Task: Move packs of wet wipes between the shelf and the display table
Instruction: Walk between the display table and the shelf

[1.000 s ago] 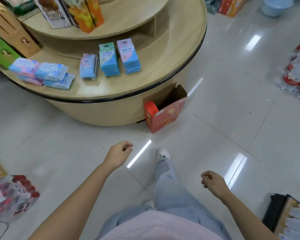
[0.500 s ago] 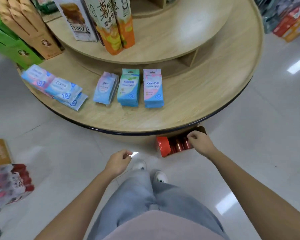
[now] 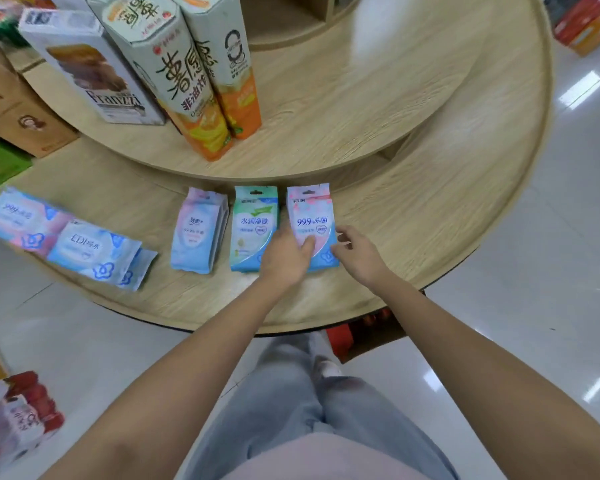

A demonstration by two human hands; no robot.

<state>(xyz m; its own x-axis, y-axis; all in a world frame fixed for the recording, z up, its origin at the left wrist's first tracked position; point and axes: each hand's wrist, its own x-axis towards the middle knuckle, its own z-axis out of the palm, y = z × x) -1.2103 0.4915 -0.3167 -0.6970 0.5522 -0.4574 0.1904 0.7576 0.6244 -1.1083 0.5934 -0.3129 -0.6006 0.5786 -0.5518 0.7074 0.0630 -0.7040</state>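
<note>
Several packs of wet wipes lie on the lower tier of the round wooden display table. A pink-and-blue stack lies rightmost, a green stack beside it, then a pale pink-blue stack. My left hand lies between the green and pink stacks, thumb pressed on the pink pack's front and fingers curled at its left edge. My right hand hovers at that pack's right edge, fingers loosely curled and holding nothing. Larger flat packs lie at the far left.
Tall snack boxes and a biscuit box stand on the upper tier. Brown and green boxes are at the left. A red carton sits on the floor under the table edge. Bottled goods lie on the floor, lower left.
I have stepped up to the table. Both hands rose from beside my legs to the pink wipes stack, the left now on it and the right beside it.
</note>
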